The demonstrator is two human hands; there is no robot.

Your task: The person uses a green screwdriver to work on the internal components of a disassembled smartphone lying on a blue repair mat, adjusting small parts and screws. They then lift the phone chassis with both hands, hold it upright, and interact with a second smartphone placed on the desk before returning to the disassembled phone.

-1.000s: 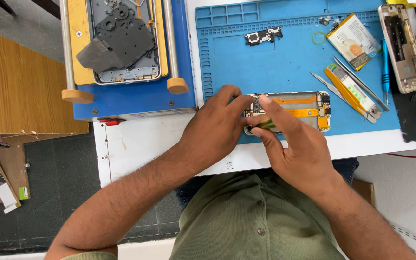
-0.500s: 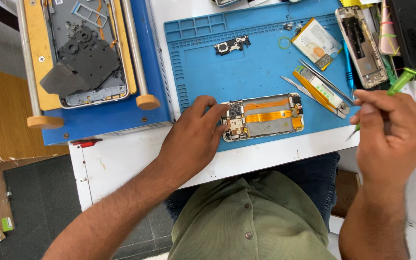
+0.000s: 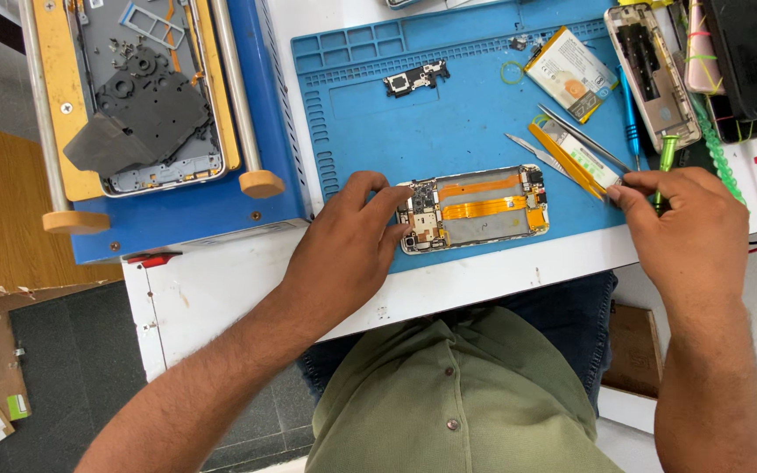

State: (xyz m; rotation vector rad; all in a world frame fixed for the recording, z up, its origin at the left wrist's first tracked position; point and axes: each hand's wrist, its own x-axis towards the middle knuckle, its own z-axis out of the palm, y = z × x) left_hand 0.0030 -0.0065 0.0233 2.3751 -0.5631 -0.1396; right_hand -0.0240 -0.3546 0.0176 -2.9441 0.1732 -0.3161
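The left hand (image 3: 343, 254) is staying where it was half a second ago, its fingers spread and pressing on the left end of the opened phone (image 3: 473, 208), which is lying flat on the blue work mat (image 3: 449, 114) on the table (image 3: 221, 289). The right hand (image 3: 689, 228) was raised before; it is now lying lower, to the right of the phone and apart from it, fingers pinching a green-handled screwdriver (image 3: 664, 158) beside the tweezers (image 3: 584, 137).
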